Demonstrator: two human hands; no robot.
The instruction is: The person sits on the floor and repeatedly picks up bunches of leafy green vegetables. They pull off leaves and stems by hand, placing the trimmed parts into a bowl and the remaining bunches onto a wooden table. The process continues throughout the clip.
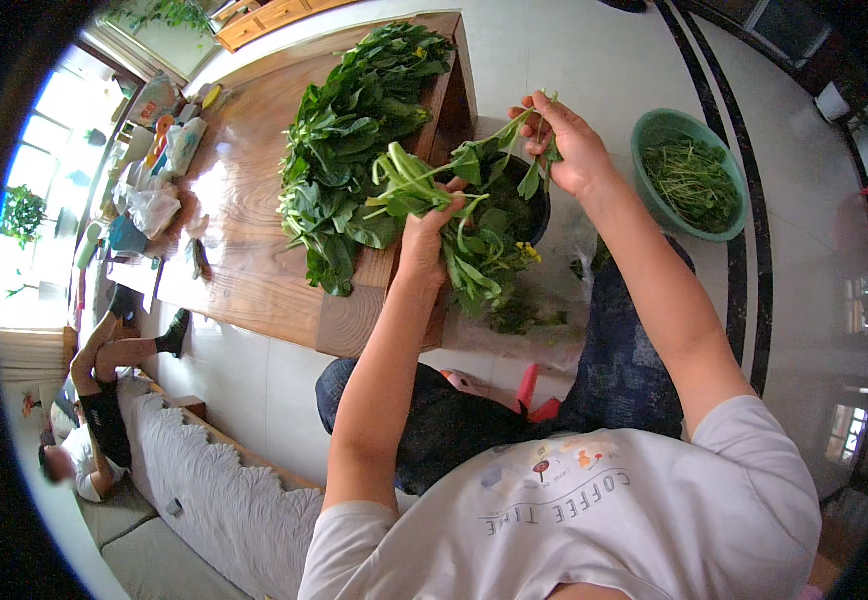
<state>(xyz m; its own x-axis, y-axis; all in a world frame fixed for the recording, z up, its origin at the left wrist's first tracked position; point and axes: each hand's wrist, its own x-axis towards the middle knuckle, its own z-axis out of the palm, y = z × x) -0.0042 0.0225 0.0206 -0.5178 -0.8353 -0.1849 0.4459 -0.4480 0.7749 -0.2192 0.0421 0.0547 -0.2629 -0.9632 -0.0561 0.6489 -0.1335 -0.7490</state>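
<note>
My left hand (432,236) grips a bunch of leafy greens (471,259) by the stems, its leaves and a few yellow flowers hanging towards me. Up and to the right, my right hand (565,146) pinches a thin green stem with leaves (530,180), which stretches across towards the bunch. Beneath both hands is a dark round container (541,214), mostly covered by the greens. A long pile of leafy greens (359,150) lies along the edge of the wooden table (254,142), just left of my left hand.
A green basin (640,161) holding stems and leaves stands on the tiled floor at right. Clear plastic (554,341) with leaf scraps lies before my knees. Bags and small items (153,199) crowd the table's far left end. A person (93,457) reclines on a sofa (201,480) at lower left.
</note>
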